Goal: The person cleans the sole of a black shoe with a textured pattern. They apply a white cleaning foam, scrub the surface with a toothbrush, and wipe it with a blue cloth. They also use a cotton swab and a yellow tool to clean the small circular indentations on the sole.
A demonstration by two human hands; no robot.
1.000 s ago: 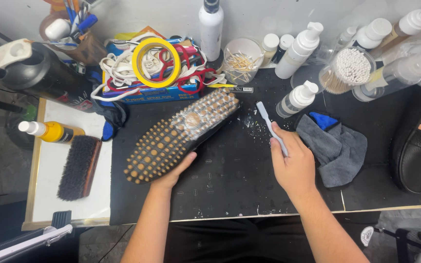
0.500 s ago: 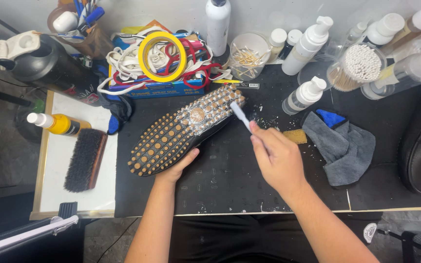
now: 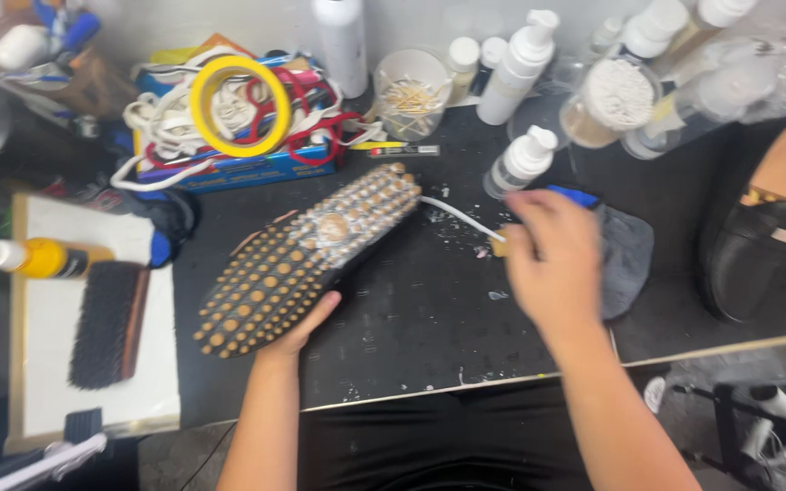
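My left hand point(image 3: 300, 329) holds a shoe point(image 3: 307, 259) sole up on the black mat point(image 3: 429, 318); the sole is dark with rows of tan studs, and its front part is covered in white foam. My right hand point(image 3: 552, 264) grips a small white brush point(image 3: 461, 216) whose head points left and lies just beside the shoe's foamy toe end. A grey cloth point(image 3: 628, 259) with a blue one tucked under it lies behind my right hand, partly hidden by it.
A second black shoe point(image 3: 761, 232) lies at the right. Pump bottles point(image 3: 520, 164), cups of cotton swabs point(image 3: 613, 102) and sticks stand at the back. A box with laces and yellow tape point(image 3: 238, 107) is back left. A yellow bottle point(image 3: 25, 258) and dark bristle brush point(image 3: 106, 323) rest on a white board.
The view shifted and blurred. My right hand moved right and turned the brush, so it now points left at the toe end. The left hand stays under the shoe.
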